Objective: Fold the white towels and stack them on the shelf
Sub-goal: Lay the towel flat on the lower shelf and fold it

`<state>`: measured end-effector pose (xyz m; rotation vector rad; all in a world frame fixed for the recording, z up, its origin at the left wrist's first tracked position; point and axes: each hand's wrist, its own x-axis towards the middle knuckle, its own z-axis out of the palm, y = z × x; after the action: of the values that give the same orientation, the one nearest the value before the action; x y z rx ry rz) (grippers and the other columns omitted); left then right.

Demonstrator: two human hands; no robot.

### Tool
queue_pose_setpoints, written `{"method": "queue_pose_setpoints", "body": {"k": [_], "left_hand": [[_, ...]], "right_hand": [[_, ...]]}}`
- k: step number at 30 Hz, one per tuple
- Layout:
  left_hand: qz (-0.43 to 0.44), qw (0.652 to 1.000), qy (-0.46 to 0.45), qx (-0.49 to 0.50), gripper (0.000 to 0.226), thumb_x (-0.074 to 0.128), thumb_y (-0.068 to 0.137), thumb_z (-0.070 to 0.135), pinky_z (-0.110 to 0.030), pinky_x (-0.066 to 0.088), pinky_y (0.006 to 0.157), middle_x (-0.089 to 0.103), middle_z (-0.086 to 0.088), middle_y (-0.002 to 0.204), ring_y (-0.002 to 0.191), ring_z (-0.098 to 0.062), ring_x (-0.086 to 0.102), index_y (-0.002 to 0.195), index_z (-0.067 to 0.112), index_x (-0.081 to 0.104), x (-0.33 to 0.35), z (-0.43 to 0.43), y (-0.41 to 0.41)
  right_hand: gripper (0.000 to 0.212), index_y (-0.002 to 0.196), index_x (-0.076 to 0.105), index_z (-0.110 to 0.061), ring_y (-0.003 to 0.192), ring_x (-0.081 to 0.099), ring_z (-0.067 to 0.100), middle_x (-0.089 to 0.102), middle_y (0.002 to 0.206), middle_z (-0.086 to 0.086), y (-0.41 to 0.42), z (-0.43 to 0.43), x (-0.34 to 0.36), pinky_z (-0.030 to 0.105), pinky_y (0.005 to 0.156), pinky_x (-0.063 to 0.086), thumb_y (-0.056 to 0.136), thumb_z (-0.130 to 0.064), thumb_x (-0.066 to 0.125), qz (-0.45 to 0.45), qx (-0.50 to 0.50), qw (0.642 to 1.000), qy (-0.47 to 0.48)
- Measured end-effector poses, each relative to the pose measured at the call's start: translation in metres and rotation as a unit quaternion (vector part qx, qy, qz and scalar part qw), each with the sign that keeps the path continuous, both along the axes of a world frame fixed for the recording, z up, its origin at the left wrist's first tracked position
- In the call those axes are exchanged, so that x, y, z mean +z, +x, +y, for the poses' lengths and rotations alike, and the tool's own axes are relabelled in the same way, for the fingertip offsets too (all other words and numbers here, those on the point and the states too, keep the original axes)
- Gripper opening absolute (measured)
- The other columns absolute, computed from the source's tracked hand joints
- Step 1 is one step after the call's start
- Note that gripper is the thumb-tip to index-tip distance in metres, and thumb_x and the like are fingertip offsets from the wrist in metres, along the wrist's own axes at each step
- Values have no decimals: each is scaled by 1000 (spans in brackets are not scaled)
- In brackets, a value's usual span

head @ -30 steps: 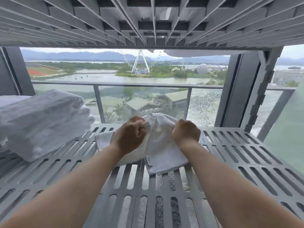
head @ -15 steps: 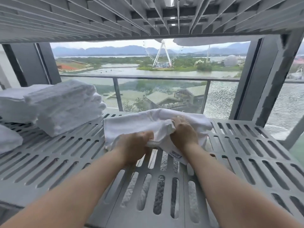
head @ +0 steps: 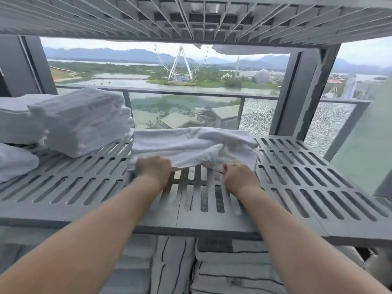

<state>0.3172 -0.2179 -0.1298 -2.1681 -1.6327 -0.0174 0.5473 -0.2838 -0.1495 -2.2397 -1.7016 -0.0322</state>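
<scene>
Slatted shelf (head: 318, 187): towel stack (head: 84, 122), loose towel (head: 191, 145)

A linen store high up in a building, beside a balcony, is indicated. A grey slatted shelf (head: 297, 177) of a plastic rack is seen, with another slatted tier (head: 191, 15) overhead. Folded white towels (head: 84, 122) are stacked at the shelf's left edge, and one white towel (head: 191, 145) is spread loose near its back edge. Striped folded linens (head: 233, 272) are packed on the tier below. Behind the rack a glass balustrade (head: 191, 93) is seen, and beyond it, far below, a river (head: 127, 83), low roofs (head: 182, 122), a Ferris wheel (head: 180, 64) and hazy mountains (head: 106, 54). Whether it is a hotel or an apartment block cannot be told.
</scene>
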Motion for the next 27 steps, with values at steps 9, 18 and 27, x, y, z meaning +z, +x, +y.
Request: {"method": "queue_pose_setpoints", "body": {"k": [9, 18, 27], "left_hand": [[-115, 989, 84, -40, 45, 37, 84, 8, -45, 44, 101, 66, -8, 114, 107, -28, 60, 123, 17, 58, -11, -27, -35], [-60, 998, 12, -16, 21, 48, 82, 0, -32, 41, 65, 48, 0, 64, 67, -24, 51, 78, 18, 59, 10, -55, -12], [-195, 943, -115, -244, 48, 50, 91, 23, -43, 48, 98, 58, -2, 136, 120, -26, 57, 138, 26, 50, -3, -98, 77]], "right_hand": [[27, 102, 69, -14, 83, 67, 28, 71, 92, 10, -8, -64, 1, 29, 61, 44, 94, -2, 46, -61, -94, 990, 87], [29, 105, 65, -14, 97, 60, 28, 67, 101, 9, 15, -97, -2, 37, 86, 50, 91, 2, 44, -119, -110, 966, 203], [38, 116, 69, -20, 105, 58, 27, 69, 109, 7, 32, -100, -4, 36, 90, 47, 90, -7, 45, 40, -63, 987, 142]]}}
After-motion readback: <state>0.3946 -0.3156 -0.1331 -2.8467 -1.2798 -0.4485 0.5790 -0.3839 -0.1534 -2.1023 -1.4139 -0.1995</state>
